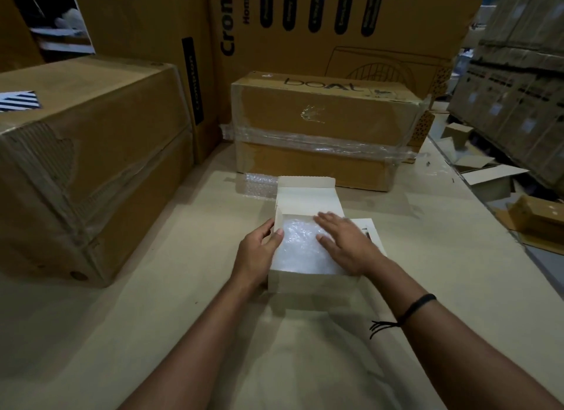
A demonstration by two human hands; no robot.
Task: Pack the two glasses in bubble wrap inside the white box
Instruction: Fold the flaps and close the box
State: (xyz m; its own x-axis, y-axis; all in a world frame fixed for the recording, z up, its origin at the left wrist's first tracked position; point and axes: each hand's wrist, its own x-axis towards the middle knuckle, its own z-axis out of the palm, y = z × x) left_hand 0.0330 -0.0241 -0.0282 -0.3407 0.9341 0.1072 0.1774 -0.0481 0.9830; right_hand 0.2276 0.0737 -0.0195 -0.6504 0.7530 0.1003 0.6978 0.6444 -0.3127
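Observation:
The white box [305,283] stands open on the table in front of me, its lid flap [306,193] tilted back. Bubble wrap [300,251] fills the inside; the glasses themselves are hidden under it. My left hand [259,254] grips the box's left wall, thumb over the rim. With straight fingers, my right hand [343,241] lies flat across the wrap and the box's right edge.
A loose piece of bubble wrap [259,185] lies behind the box. A taped brown carton [323,129] stands close behind, a large carton [91,153] to the left. A white card [370,229] lies under my right hand. Cardboard scraps [488,171] lie past the table's right edge.

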